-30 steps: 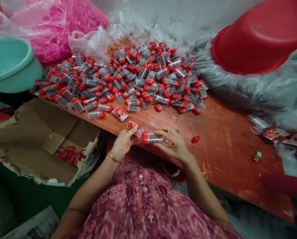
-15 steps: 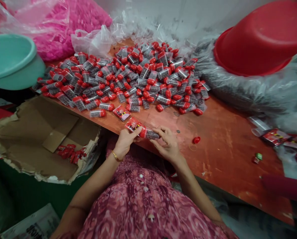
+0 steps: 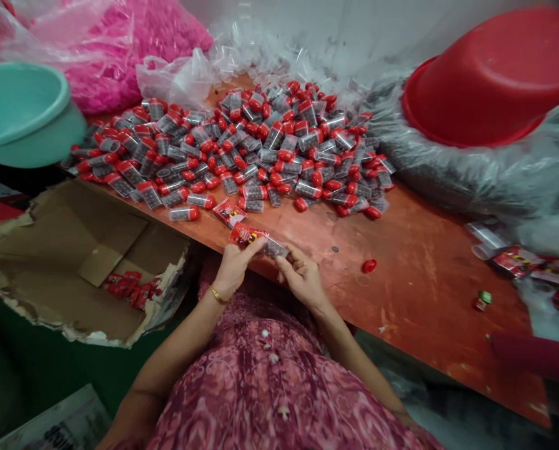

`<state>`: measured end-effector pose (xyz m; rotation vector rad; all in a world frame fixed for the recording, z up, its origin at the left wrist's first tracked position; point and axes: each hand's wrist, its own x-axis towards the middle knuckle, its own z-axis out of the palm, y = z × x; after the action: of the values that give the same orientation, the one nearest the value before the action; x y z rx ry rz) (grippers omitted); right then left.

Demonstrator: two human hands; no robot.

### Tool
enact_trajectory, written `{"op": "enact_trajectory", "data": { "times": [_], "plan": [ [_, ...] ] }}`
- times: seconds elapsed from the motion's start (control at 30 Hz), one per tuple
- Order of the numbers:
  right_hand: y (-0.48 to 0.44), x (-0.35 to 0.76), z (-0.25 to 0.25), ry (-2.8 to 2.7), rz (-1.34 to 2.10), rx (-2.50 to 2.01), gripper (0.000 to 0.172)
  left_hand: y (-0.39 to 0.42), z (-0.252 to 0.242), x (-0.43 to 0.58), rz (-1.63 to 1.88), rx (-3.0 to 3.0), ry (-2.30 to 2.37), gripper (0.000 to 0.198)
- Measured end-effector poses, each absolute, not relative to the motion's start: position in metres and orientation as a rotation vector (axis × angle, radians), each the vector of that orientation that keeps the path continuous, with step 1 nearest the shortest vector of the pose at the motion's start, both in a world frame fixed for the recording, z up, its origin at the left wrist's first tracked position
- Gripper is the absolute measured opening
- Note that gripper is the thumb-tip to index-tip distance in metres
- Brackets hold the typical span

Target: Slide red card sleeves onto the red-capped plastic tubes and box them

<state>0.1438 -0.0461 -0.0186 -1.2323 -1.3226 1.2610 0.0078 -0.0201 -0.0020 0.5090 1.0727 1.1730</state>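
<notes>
Watching remotely, I take this for a small packing workshop: a scuffed red-brown desk (image 3: 424,269) bears a great heap of matching red-capped tubes (image 3: 274,134), bulky plastic sacks of pink (image 3: 115,56) and dark (image 3: 471,178) stock crowd round it, and a ragged cardboard box (image 3: 68,244) alongside holds red packets (image 3: 133,289).

Before me, the reddish table (image 3: 429,269) carries a wide heap of red-capped tubes (image 3: 246,174), a red packet (image 3: 229,213), a loose red cap (image 3: 370,266) and a bulging clear bag (image 3: 443,175).
</notes>
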Motion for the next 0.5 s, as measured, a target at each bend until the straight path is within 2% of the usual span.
{"op": "enact_trajectory", "data": {
  "times": [0.1, 0.23, 0.37, 0.5],
  "plan": [
    [-0.048, 0.143, -0.013, -1.145, 1.483, -1.184, 0.028, -0.020, -0.008, 0.010, 1.203, 0.510, 1.075, 0.028],
    [-0.050, 0.130, -0.010, -1.061, 1.396, -1.175, 0.030, -0.026, -0.016, 0.018, 1.164, 0.594, 1.012, 0.025],
    [-0.050, 0.120, -0.012, -1.038, 1.370, -1.156, 0.034, -0.029, -0.014, 0.017, 1.067, 0.621, 0.936, 0.033],
    [-0.045, 0.120, -0.016, -1.086, 1.409, -1.125, 0.036, -0.026, -0.009, 0.013, 1.127, 0.608, 0.955, 0.046]
  ]
}}
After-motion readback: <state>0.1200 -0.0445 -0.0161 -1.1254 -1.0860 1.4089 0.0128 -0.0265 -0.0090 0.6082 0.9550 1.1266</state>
